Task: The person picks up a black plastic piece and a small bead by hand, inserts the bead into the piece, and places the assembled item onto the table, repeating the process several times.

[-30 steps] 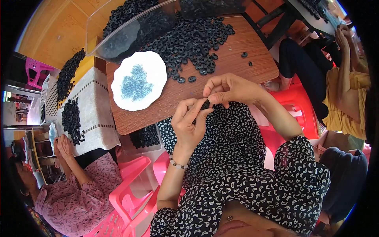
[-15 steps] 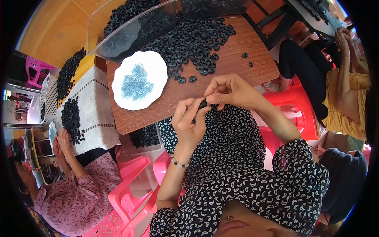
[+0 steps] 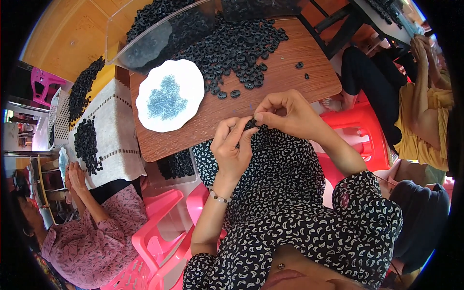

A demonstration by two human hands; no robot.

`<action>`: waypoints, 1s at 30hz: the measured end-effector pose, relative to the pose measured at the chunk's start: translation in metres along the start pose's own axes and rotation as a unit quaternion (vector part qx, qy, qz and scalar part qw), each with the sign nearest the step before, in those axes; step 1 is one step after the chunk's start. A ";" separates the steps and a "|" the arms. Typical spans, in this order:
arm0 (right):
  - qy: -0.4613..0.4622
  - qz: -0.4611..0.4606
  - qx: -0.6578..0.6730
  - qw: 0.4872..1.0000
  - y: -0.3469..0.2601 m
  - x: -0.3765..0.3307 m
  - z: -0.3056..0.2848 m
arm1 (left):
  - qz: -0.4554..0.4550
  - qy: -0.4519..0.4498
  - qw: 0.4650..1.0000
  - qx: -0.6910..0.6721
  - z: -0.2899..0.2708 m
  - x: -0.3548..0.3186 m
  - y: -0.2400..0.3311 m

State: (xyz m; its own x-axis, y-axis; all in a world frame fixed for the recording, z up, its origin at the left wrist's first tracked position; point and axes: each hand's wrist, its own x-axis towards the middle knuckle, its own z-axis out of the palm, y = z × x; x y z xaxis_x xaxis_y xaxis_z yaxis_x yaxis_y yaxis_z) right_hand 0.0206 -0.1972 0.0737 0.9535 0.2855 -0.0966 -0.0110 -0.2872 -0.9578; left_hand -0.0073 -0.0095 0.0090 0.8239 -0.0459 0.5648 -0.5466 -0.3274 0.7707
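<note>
Just off the table's near edge, my left hand (image 3: 232,149) grips a small black plastic piece (image 3: 250,124) between thumb and fingers. My right hand (image 3: 290,115) is beside it, thumb and forefinger pinched together at the piece's right side. Whatever those fingertips hold is too small or hidden to make out. Beyond my hands lies a heap of black oval plastic pieces (image 3: 241,55) with openings in them. To the left of the heap, a white scalloped plate (image 3: 194,79) carries many tiny clear-bluish bits (image 3: 166,99).
A clear plastic bin (image 3: 162,36) of black pieces stands at the table's far left. Two loose pieces (image 3: 299,65) lie right on the brown table (image 3: 311,41). At left, a person in pink (image 3: 99,237) works by a cloth-covered table (image 3: 118,130); another person in yellow (image 3: 423,125) sits at right.
My right fingertips have drawn slightly right, off the black piece's top. My left hand keeps hold of the piece. The person at left has shifted their hands a little.
</note>
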 end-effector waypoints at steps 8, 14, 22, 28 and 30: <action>0.012 0.010 0.102 0.995 0.007 -0.003 0.008 | 0.001 0.010 1.000 -0.005 0.000 0.000 -0.002; 0.018 -0.003 0.098 0.995 0.012 -0.005 0.008 | -0.012 0.007 1.000 -0.003 0.001 -0.001 -0.002; 0.025 -0.008 0.095 0.995 0.017 -0.011 0.007 | -0.001 -0.007 1.000 -0.002 0.002 -0.002 -0.003; 0.034 -0.043 0.034 0.998 0.015 -0.015 0.007 | -0.009 -0.016 1.000 0.017 0.001 -0.003 -0.004; 0.036 -0.056 0.012 0.998 0.015 -0.015 0.004 | -0.006 -0.023 0.999 0.028 0.001 -0.003 -0.003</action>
State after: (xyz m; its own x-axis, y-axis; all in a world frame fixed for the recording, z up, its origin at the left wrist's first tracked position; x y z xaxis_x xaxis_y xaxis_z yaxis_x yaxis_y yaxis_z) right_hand 0.0049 -0.2019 0.0592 0.9685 0.2473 0.0303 0.0902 -0.2348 -0.9679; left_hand -0.0076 -0.0097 0.0048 0.8370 -0.0837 0.5407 -0.5284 -0.3805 0.7590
